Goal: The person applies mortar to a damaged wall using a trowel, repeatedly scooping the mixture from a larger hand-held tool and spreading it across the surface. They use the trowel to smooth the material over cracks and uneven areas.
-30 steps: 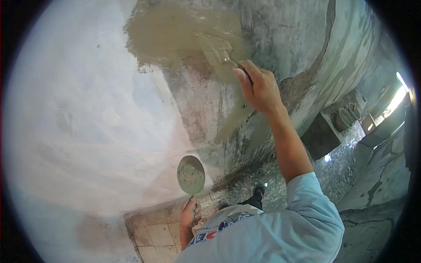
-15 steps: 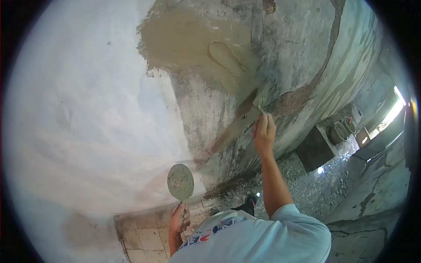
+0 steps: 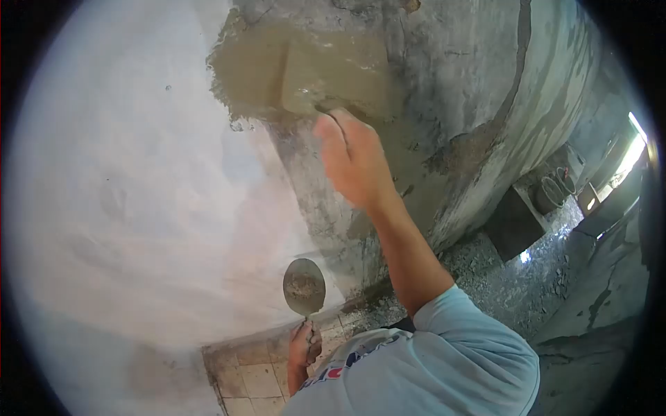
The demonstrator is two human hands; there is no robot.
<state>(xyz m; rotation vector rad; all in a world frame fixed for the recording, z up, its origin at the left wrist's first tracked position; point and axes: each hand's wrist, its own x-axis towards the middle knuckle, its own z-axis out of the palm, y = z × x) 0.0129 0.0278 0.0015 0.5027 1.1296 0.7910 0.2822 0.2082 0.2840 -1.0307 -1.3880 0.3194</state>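
My right hand [image 3: 354,156] is closed round the thin handle of a trowel [image 3: 325,108], held up against the wall. Its blade is hard to make out against the wet mortar [image 3: 243,73], a brown-grey patch spread over the upper wall. Lower down, my left hand [image 3: 304,343] grips the handle of an oval-bladed trowel [image 3: 304,281], its blade upward in front of the white wall. A small lump of mortar lies on that blade.
White coating [image 3: 159,208] covers the wall's left part; bare grey wall [image 3: 472,69] with a long crack lies right. Below are floor tiles [image 3: 260,381] and rubble [image 3: 499,291]. A dark box-like block [image 3: 513,225] and a coiled hose [image 3: 553,188] stand at right.
My right hand has moved up and left with its trowel, from the lower wall to the wet patch. The raised mortar ridge there is no longer seen. My left hand still holds the oval-bladed trowel.
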